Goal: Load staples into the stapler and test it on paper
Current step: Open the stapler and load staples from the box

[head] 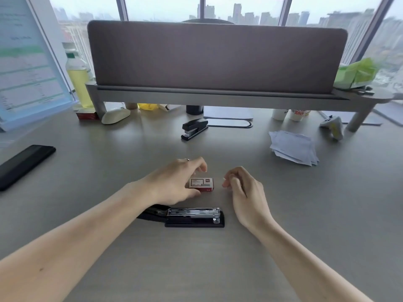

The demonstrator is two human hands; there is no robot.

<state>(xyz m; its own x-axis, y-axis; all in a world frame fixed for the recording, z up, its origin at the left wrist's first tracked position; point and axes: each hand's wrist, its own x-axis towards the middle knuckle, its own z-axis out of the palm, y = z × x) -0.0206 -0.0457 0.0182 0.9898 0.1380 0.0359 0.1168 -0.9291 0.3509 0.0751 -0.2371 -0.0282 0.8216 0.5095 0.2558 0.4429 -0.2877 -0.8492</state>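
Stapler [192,217] lies open; metal channel exposed.

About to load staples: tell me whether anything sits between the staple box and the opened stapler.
Nothing visible does. The staple box lies just beyond the opened stapler, with bare desk between; the left hand grips the box.

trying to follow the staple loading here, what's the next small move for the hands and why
Probably open the staple box: the left hand grips it on the desk, and the right hand sits curled just beside its end, apart from it. The stapler nearest the person already lies open with its metal channel exposed, so it seems to need a strip of staples next.
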